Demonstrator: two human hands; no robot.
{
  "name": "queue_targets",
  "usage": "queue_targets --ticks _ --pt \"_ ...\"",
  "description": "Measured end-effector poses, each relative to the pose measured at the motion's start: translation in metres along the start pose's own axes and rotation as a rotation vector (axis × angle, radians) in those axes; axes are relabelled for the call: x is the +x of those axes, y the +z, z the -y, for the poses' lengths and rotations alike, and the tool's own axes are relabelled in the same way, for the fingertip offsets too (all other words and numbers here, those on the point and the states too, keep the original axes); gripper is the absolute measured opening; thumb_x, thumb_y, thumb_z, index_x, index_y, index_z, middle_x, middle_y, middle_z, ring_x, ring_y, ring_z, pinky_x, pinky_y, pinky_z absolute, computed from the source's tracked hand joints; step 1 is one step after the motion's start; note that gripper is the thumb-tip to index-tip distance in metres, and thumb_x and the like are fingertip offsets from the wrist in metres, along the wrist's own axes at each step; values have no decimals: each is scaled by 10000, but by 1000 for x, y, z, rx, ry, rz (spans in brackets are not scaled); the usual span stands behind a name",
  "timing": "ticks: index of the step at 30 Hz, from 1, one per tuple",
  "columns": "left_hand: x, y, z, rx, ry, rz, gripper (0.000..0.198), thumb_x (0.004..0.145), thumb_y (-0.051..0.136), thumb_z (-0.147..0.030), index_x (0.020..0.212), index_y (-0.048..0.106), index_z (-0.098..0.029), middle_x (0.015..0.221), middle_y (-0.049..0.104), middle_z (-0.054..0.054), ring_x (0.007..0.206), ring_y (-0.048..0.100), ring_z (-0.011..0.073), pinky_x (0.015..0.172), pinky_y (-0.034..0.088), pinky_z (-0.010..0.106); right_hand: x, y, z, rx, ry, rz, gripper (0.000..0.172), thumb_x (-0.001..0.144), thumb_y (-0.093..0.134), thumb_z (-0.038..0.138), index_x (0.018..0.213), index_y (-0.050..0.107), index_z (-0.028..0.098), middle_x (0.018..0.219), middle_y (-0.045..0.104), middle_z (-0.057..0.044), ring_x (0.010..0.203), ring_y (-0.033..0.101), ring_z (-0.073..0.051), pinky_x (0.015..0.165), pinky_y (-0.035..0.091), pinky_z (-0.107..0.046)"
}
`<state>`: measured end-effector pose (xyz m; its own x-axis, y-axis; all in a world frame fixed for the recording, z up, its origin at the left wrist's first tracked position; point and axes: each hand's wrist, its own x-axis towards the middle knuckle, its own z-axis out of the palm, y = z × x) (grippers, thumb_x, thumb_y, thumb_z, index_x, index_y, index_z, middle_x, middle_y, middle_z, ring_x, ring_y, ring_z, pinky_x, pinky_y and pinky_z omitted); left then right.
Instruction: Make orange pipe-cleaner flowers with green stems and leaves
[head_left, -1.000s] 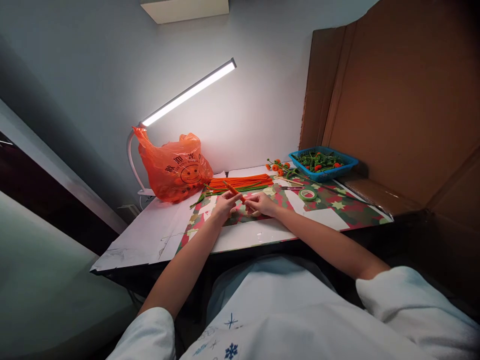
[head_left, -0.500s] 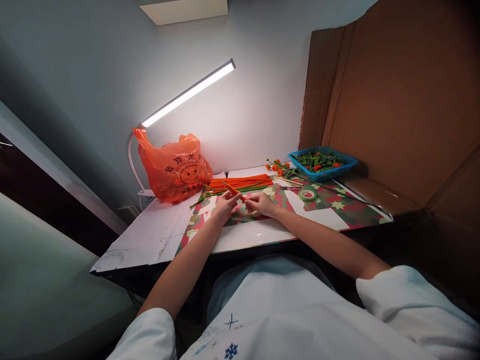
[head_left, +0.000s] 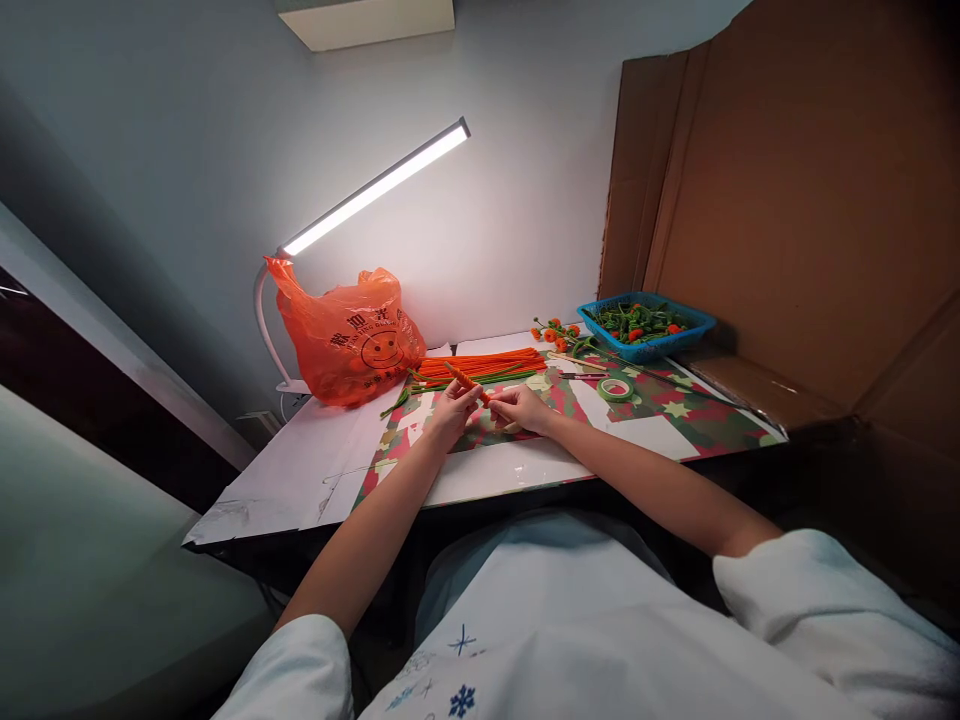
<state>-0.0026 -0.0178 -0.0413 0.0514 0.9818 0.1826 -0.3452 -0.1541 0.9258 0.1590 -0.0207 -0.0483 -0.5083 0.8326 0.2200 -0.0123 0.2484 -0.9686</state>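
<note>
My left hand and my right hand meet over the patterned mat on the desk. Both pinch one short orange pipe cleaner, which slants up to the left between them. The left fingers close round its upper part and the right fingers grip its lower end. Just behind the hands lies a bundle of orange and green pipe cleaners.
An orange plastic bag stands at the back left under a lit desk lamp. A blue basket of green and red pieces sits back right beside small orange flowers. A green tape roll lies on the mat. Cardboard walls the right side.
</note>
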Motion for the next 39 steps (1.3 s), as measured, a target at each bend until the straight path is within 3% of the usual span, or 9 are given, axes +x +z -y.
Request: queue_targets --ticks 13,21,29,36,39 --pt "0 -2 2 101 -15 -20 423 497 870 -341 680 527 -175 626 515 -53 522 453 49 478 294 196 1 -1 -4 15 36 31 415 677 655 557 633 564 155 501 510 39 416 416 -66 406 265 -207" --pt "1 -2 3 119 -29 -68 445 464 887 -367 664 541 -171 618 535 -52 509 446 43 465 288 193 2 -4 -7 10 31 53 393 706 641 539 643 571 157 463 494 51 354 320 -49 380 208 -219" --pt "2 -1 4 101 -26 -70 422 443 893 -352 638 571 -159 595 549 -47 509 454 43 475 307 186 1 -2 -3 72 66 34 430 625 697 562 616 556 155 488 505 51 429 474 -77 421 318 -206" --pt "1 1 2 82 -25 -62 443 417 896 -366 643 572 -167 618 552 -49 589 532 72 561 394 197 1 -2 -4 41 51 50 427 653 682 562 608 575 151 495 524 39 417 429 -63 408 285 -202" --pt "0 1 1 96 -24 -52 443 430 894 -376 649 570 -168 625 551 -49 601 539 74 571 408 198 2 -3 -6 64 53 46 407 652 692 542 620 578 152 527 542 32 473 504 -86 450 356 -208"
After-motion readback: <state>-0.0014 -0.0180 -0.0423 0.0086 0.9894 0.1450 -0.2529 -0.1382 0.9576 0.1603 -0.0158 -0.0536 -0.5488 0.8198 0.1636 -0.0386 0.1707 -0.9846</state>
